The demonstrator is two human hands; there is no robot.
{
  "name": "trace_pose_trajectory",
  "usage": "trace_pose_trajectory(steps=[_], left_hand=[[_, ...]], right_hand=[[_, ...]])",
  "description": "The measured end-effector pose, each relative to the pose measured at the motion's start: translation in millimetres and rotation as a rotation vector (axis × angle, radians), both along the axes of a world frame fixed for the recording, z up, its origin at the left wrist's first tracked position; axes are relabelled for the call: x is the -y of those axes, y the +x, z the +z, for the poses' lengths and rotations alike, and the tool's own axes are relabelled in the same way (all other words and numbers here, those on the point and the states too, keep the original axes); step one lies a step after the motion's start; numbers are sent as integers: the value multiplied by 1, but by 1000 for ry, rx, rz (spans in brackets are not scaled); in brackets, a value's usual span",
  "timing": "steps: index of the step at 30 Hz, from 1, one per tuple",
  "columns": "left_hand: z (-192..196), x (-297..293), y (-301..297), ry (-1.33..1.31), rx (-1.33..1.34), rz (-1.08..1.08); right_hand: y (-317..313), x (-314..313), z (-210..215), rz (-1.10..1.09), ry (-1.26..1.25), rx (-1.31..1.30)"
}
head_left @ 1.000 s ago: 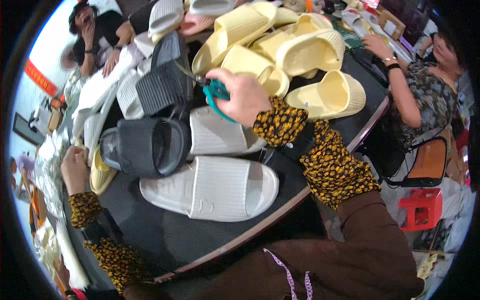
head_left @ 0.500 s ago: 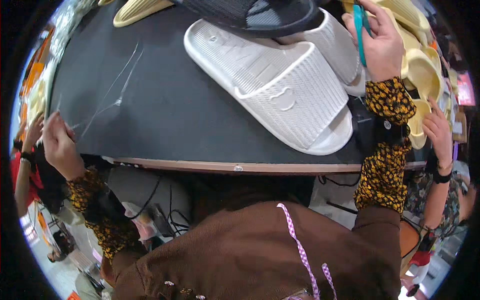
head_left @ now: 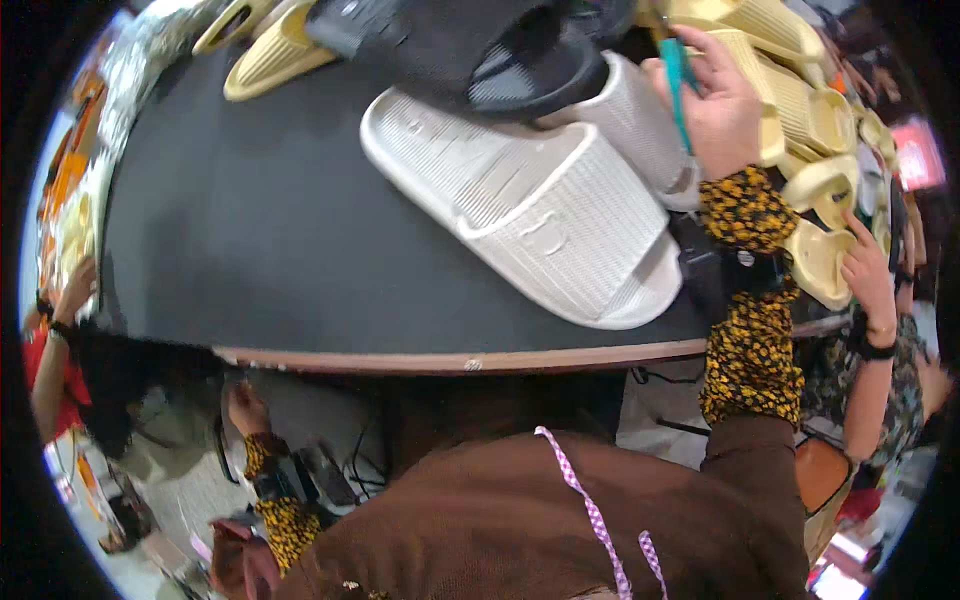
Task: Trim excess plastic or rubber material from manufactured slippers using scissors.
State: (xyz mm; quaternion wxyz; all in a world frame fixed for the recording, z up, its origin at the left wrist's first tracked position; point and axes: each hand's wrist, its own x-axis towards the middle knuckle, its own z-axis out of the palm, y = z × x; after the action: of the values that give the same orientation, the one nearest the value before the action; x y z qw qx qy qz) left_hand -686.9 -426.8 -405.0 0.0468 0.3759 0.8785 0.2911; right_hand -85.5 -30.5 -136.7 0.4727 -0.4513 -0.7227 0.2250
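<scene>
My right hand (head_left: 712, 108) is closed around teal-handled snips (head_left: 677, 85), over the far right of the table. Beside and below it lies a large white slide sandal (head_left: 545, 215) with a ribbed strap, its toe end toward the near edge. A second white sandal (head_left: 640, 130) sits partly behind it, close to my right wrist. Black sandals (head_left: 430, 50) overlap the white pair at the back. My left hand (head_left: 247, 408) is down below the table's front edge, left of my body; it is blurred and its fingers do not show clearly.
Cream sandals (head_left: 275, 55) lie at the back left, and several more cream sandals (head_left: 790, 100) pile up on the right. A co-worker's hand (head_left: 868, 270) touches one there. Clear plastic wrap (head_left: 130, 90) lines the left edge of the dark table (head_left: 240, 220). Another person's hand (head_left: 75, 290) is at far left.
My left hand has dropped from above the table's left side to below its front edge. The clear strands on the tabletop are gone from view. My right hand still grips the snips.
</scene>
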Motion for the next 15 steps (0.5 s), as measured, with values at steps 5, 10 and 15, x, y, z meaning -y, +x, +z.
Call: trace_pose_trajectory(steps=[5,10,15], left_hand=[[-1,-11,-19,-430,188,-112],[104,-45,3,-445,-179,59],[177,-97,20,135,-253,-7]], right_hand=[[-5,3,-6,-103,167,114],[-5,15,7,-117,170,70],[2,14,4,-181,174,162]])
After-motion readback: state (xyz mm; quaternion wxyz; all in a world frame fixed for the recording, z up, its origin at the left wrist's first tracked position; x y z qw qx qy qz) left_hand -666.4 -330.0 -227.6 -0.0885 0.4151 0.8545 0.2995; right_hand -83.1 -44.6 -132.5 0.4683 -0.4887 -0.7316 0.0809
